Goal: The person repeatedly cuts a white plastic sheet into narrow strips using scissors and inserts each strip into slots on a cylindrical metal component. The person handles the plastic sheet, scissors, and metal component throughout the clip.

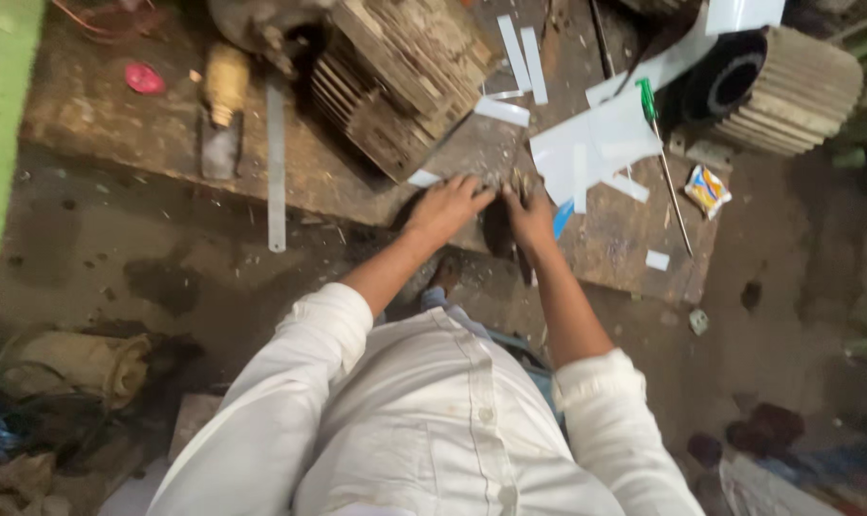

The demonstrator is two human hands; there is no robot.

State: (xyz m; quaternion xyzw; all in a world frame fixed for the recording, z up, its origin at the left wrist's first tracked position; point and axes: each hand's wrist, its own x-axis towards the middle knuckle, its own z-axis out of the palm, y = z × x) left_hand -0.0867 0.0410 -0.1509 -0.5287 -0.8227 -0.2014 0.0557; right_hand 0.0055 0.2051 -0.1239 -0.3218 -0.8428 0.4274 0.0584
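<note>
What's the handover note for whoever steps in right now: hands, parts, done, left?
Left hand: flat on the wooden board, fingers spread beside a small dark part; grip unclear.
Right hand: on the same part, fingers curled; blur hides whether it grips.
Finned motor housing lies just behind the hands; second finned housing at right.
White paper strips, green-handled screwdriver and steel ruler lie on the board.
Done: paper already cut.
Left: cannot tell.
</note>
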